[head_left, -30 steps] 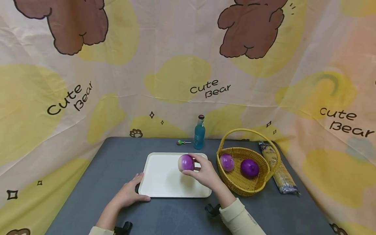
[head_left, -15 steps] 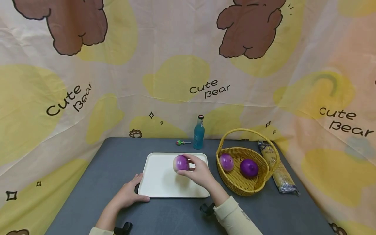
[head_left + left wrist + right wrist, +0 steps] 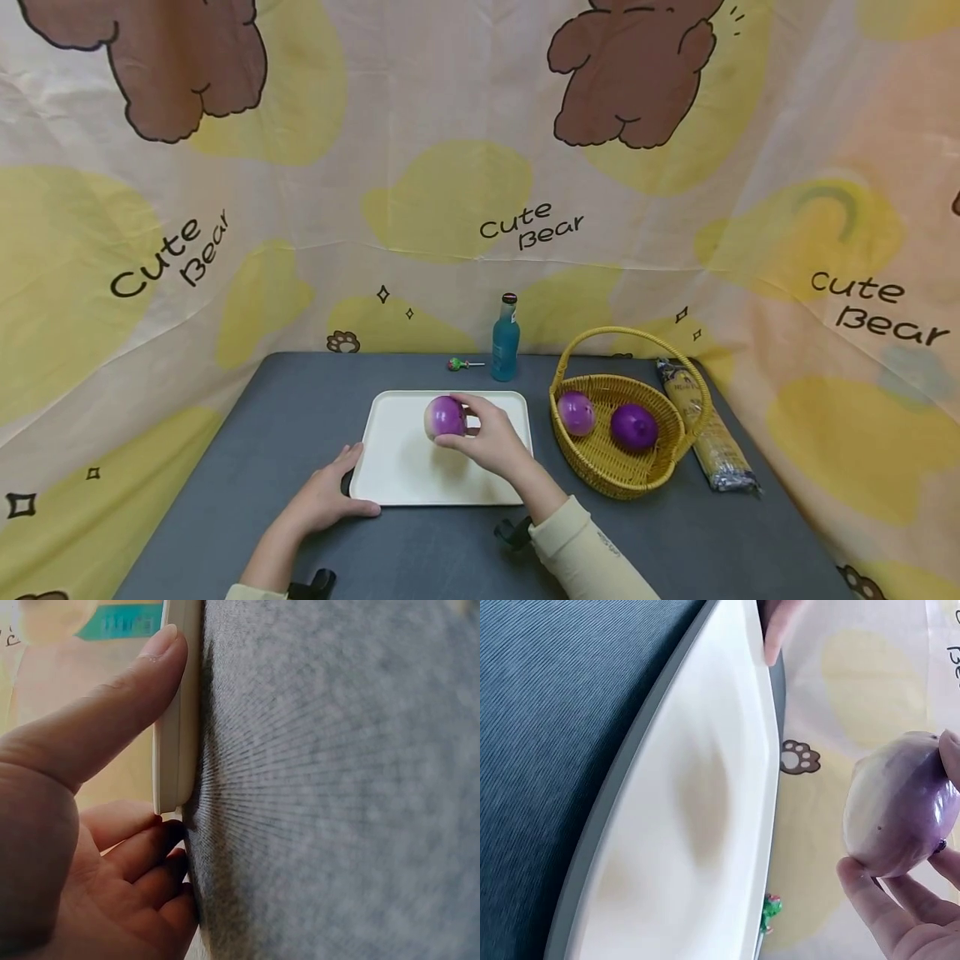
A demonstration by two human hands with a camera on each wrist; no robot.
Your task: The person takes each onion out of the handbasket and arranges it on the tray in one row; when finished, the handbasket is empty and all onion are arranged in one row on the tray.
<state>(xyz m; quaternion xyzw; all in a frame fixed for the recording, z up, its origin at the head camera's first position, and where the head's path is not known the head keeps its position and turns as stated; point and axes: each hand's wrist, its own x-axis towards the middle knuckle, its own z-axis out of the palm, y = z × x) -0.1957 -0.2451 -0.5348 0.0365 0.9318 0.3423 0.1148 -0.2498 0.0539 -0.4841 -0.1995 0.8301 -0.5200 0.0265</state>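
My right hand (image 3: 491,437) holds a round, glossy purple onion (image 3: 446,416), pale at one end, above the white tray (image 3: 420,475). In the right wrist view, fingers and thumb grip the onion (image 3: 900,806) from its sides, and its shadow falls on the tray's surface (image 3: 660,847). My left hand (image 3: 326,492) holds the tray's near left corner. Seen from the left wrist, the thumb (image 3: 127,705) lies along the rim and the other fingers (image 3: 150,870) bend around the corner, low against the grey table (image 3: 337,787).
Right of the tray stands a yellow wicker basket (image 3: 611,479) with a tall handle, holding a lighter purple onion (image 3: 576,413) and a darker one (image 3: 634,427). A long clear-and-yellow packet (image 3: 716,437) lies beside it. A blue bottle (image 3: 506,342) and a lollipop (image 3: 459,364) are behind the tray.
My right hand has moved left over the tray with the onion in its grip. The left hand has stayed at the tray's corner.
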